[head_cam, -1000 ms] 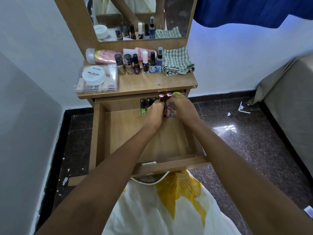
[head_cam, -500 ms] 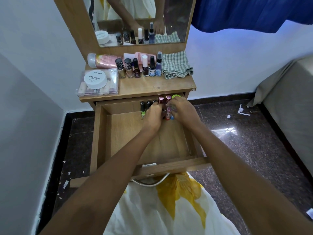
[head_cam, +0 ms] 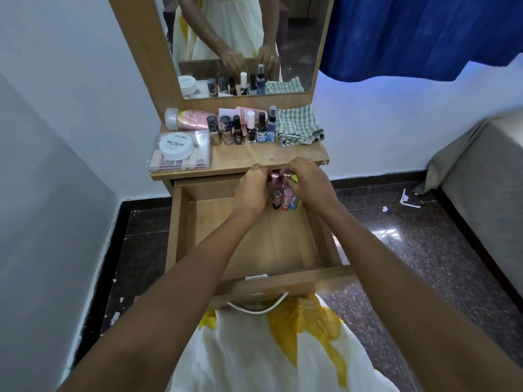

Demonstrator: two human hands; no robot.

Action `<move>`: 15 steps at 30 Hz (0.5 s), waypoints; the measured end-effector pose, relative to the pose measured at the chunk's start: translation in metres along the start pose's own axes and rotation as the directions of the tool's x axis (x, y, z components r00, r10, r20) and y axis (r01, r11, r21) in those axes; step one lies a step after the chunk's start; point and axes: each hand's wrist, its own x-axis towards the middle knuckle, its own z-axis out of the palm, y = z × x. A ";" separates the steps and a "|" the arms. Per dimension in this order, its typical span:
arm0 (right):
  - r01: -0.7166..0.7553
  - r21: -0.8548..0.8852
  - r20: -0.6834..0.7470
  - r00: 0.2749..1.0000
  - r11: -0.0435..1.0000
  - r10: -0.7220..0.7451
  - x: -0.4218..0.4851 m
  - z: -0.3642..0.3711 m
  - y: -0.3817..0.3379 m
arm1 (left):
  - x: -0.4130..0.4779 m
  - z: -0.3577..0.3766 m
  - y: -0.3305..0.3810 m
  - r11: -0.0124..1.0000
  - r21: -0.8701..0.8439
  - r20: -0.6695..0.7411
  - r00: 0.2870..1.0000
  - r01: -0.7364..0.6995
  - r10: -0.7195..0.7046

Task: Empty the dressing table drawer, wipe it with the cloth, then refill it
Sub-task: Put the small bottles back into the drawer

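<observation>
While the left hand [head_cam: 250,190] and right hand [head_cam: 307,185] are clamping together around a bunch of small bottles [head_cam: 278,195], some are probably risking slipping free into the drawer [head_cam: 181,227].

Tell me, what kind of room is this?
Probably a bedroom. There's a wooden dressing table with a mirror, nail polish bottles lined up on top, and what looks like a covered bed on the right.

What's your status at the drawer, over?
Left hand, right hand both grip the small bottles at back right of the drawer. Cloth lies on the tabletop. No obstruction seen.
</observation>
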 end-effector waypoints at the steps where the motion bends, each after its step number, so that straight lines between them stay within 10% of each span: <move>1: 0.000 0.003 -0.013 1.000 1.000 0.000 0.002 -0.002 -0.002 | 0.002 -0.003 -0.001 1.000 0.002 -0.021 1.000 -0.005 0.005; 15: -0.050 0.195 -0.218 0.972 0.980 0.093 0.081 -0.037 -0.020 | 0.077 -0.053 0.008 0.996 0.008 -0.247 0.965 -0.085 0.084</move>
